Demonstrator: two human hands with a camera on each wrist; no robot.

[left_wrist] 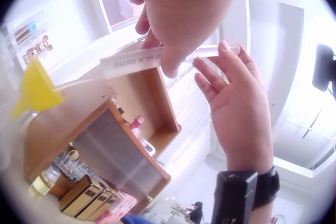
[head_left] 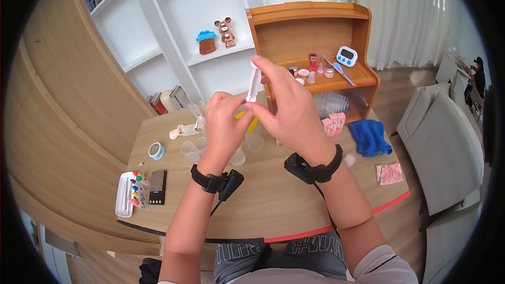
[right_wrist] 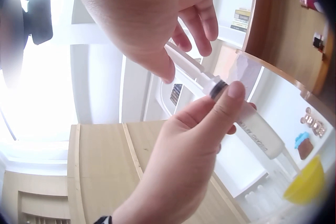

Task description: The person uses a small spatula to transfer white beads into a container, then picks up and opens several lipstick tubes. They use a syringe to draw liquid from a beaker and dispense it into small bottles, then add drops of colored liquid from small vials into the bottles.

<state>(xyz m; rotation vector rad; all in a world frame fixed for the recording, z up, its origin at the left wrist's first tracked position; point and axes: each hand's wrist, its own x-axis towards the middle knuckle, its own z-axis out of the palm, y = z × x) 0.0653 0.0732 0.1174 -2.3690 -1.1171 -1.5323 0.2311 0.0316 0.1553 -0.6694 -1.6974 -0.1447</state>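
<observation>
Both hands hold a clear plastic syringe (left_wrist: 131,64) up above the table. My left hand (head_left: 225,121) pinches its barrel, marked with black print, between thumb and fingers. On the drawn-out white plunger (head_left: 254,81) is my right hand (head_left: 292,108), forefinger at the far end and thumb near the barrel's flange. The syringe's narrow tip points away, overlapping a yellow funnel (left_wrist: 39,90) in the wrist views. Behind the hands, in the head view, clear plastic cups (head_left: 255,143) stand on the table, partly hidden by the left hand and forearm.
At the back right stands a wooden cabinet (head_left: 310,13) with small cosmetics and a white timer (head_left: 346,57). A blue cloth (head_left: 370,138) lies at right. On the left are a black scale (head_left: 158,186), a white tray (head_left: 124,208) with coloured-cap items, and a round jar (head_left: 156,151).
</observation>
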